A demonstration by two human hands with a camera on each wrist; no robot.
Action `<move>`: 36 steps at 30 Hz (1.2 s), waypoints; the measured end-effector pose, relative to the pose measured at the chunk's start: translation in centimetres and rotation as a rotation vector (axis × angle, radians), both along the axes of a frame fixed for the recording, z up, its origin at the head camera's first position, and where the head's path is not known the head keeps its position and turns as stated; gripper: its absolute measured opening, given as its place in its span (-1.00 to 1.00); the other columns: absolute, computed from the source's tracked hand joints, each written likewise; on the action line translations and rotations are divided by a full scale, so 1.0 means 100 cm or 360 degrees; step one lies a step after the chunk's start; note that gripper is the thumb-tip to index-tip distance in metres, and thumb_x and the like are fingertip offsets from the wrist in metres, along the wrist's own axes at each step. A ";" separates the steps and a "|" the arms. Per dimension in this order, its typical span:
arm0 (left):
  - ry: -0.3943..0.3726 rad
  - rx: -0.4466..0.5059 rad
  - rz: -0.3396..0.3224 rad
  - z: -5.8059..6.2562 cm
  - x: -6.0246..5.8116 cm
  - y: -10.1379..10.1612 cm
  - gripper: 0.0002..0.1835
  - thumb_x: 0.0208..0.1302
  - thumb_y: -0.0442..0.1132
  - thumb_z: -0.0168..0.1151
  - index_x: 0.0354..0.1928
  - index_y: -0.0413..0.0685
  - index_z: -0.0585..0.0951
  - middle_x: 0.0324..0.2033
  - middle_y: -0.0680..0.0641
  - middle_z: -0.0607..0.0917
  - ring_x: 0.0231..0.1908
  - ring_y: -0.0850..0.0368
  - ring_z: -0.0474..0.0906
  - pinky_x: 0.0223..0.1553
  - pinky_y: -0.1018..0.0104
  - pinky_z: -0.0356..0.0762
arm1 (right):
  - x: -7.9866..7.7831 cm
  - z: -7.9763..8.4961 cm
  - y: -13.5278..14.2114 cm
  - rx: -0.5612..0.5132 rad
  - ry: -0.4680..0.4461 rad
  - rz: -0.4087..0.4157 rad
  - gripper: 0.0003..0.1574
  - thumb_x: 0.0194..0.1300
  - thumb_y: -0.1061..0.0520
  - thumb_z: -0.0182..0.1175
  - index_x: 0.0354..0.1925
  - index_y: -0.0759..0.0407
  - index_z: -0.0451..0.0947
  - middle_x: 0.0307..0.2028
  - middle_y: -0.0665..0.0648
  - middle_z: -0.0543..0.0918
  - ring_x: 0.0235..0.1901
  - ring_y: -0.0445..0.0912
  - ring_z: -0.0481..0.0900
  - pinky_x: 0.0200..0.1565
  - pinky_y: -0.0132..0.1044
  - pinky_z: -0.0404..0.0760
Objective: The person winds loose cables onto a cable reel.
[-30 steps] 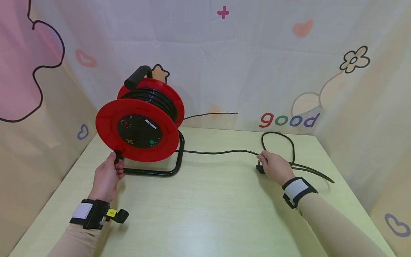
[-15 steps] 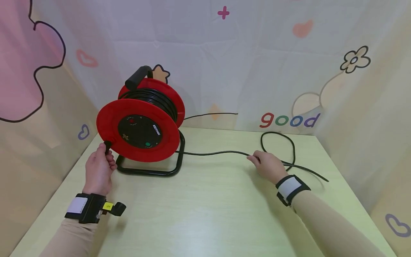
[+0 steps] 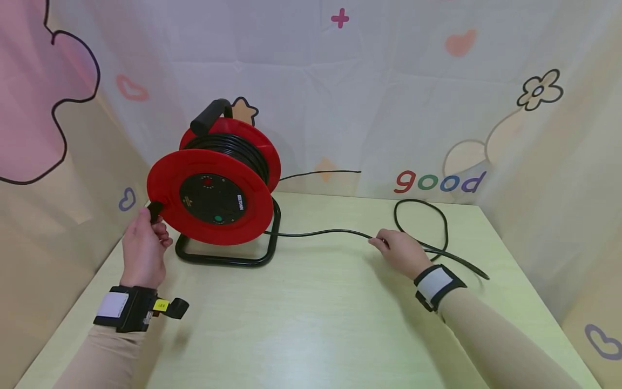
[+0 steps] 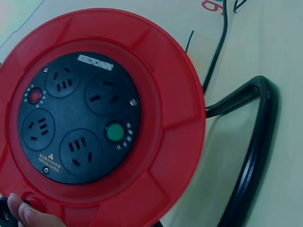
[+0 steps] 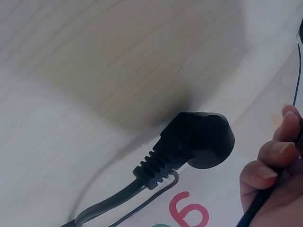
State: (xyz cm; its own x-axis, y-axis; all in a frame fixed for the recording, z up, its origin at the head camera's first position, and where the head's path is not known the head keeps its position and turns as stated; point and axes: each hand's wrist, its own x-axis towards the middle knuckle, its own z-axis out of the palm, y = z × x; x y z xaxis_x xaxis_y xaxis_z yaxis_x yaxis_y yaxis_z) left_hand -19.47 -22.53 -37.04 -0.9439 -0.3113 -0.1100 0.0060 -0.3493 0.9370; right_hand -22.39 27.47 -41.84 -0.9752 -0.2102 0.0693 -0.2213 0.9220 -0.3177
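A red cable reel (image 3: 211, 197) with a black socket panel stands at the left, wound with black cable (image 3: 228, 147). My left hand (image 3: 144, 246) pinches the black crank knob (image 3: 155, 209) on the left of the reel's front disc. Out to the right, my right hand (image 3: 404, 253) holds the loose cable (image 3: 318, 234), fingers curled round it; this stretch runs from the low side of the reel. The black plug (image 5: 201, 139) shows in the right wrist view beside the hand, and is hidden in the head view.
A black tubular stand (image 3: 233, 261) supports the reel on the pale table (image 3: 291, 313). Cable loops (image 3: 444, 221) lie right of and behind my right hand. A printed curtain (image 3: 301, 108) hangs behind the table and along both sides.
The front disc has turned clockwise; my left hand has moved up and left with the knob. My right hand has slid left toward the reel. The plug has gone from sight in the head view.
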 end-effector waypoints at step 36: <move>0.0297 -0.0595 0.0154 0.050 -0.013 0.024 -0.59 0.36 0.19 0.03 -0.13 -0.03 0.44 -0.40 -0.10 0.44 -0.45 0.13 0.34 -0.46 0.41 0.38 | 0.003 -0.008 -0.006 0.0066 0.0076 0.0026 -0.70 0.35 -0.10 0.20 -0.36 0.08 0.59 -0.54 -0.06 0.51 -0.53 -0.13 0.42 -0.42 -0.22 0.42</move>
State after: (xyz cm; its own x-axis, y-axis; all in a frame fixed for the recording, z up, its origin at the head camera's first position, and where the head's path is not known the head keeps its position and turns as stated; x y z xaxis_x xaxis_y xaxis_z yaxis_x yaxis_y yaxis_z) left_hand -20.80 -20.10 -32.05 -0.9015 -0.3853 0.1970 0.2034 0.0246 0.9788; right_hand -22.12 26.91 -42.62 -0.9675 -0.2296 0.1063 -0.2503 0.9303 -0.2682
